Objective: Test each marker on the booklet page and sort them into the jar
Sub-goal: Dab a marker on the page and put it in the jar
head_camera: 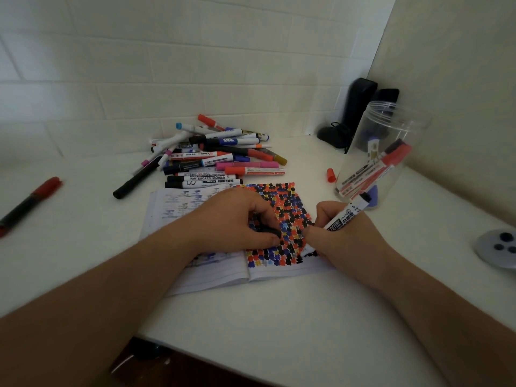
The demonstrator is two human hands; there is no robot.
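An open booklet lies in front of me, its right page covered with black, red and blue test dots. My right hand grips a white marker, tip down on the page's lower right. My left hand rests on the booklet and pinches a small black cap. A clear plastic jar stands at the right with several markers leaning inside. A pile of mixed markers lies behind the booklet.
A red marker lies alone at the far left, and a red cap sits beside the jar. Black objects stand in the back corner. A grey lid lies at the right edge. Walls close the back and right.
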